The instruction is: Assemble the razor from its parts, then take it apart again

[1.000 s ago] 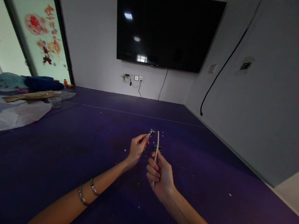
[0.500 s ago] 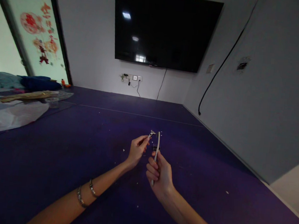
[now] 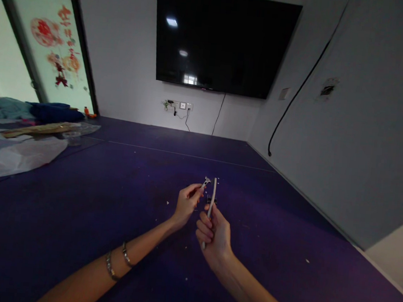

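Note:
My right hand (image 3: pixel 214 234) is closed around a thin white stick-like handle (image 3: pixel 212 194) that points up and away from me. My left hand (image 3: pixel 185 203) pinches a small silvery metal piece (image 3: pixel 205 183) between thumb and fingers, its tip close beside the top of the white handle. Whether the two parts touch is too small to tell. A small dark object (image 3: pixel 213 200) lies on the purple floor mat (image 3: pixel 112 199) just behind my right hand. Two bracelets (image 3: pixel 117 260) sit on my left forearm.
A large black TV (image 3: pixel 224 40) hangs on the far wall above a socket strip (image 3: pixel 180 105). White sheets, a flat board and blue cloth (image 3: pixel 30 131) lie at the left. A grey wall (image 3: pixel 358 136) runs along the right. Small white crumbs dot the mat.
Both hands stay nearly where they were; the silvery piece in my left hand has tipped slightly closer to the white handle. The view has shifted a little.

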`<control>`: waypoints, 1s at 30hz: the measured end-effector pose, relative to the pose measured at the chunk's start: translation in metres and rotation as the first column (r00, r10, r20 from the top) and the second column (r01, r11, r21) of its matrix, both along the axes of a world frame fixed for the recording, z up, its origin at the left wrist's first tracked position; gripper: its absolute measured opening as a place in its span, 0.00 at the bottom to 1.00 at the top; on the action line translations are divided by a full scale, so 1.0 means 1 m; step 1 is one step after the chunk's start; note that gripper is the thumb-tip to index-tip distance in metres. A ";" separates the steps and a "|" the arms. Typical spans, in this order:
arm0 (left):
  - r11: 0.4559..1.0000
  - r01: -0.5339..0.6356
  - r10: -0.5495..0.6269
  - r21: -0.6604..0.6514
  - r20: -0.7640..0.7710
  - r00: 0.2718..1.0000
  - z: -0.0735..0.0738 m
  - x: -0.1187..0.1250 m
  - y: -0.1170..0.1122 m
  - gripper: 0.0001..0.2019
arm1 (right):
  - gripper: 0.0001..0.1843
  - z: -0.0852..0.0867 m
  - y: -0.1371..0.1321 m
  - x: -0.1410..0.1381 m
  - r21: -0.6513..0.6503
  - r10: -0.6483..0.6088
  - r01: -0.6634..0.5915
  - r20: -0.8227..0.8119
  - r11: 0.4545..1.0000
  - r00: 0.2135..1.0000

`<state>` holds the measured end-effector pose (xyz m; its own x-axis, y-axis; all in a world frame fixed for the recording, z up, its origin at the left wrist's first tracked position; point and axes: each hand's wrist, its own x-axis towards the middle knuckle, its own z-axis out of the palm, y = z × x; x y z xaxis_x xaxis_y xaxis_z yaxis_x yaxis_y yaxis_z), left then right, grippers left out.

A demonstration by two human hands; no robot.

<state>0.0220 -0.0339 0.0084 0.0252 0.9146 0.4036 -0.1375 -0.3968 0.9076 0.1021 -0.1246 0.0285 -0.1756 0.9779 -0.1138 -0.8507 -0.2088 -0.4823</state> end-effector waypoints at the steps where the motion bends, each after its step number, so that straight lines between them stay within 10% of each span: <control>1: 1.000 0.001 -0.001 -0.008 0.002 1.000 0.000 0.000 -0.001 0.16 | 0.09 0.001 0.001 0.000 -0.003 -0.006 0.006 -0.003 1.000 1.000; 9: 0.998 0.044 -0.043 -0.037 0.042 0.998 0.001 -0.002 0.006 0.19 | 0.11 -0.005 -0.005 -0.002 0.037 0.031 -0.034 0.078 0.999 0.996; 14: 0.986 0.117 -0.118 -0.118 -0.004 0.993 -0.001 -0.005 0.013 0.20 | 0.12 0.009 0.020 0.028 0.282 -0.202 0.123 0.269 0.951 0.942; 24: 0.870 0.359 -0.289 -0.337 0.241 0.926 -0.001 -0.006 0.007 0.15 | 0.21 0.002 0.077 0.109 0.454 -0.422 -0.038 0.854 0.890 0.306; 30: 0.806 0.486 -0.376 -0.338 0.343 0.861 0.003 -0.005 0.002 0.13 | 0.22 0.000 0.077 0.109 0.439 -0.419 -0.111 0.893 0.892 0.166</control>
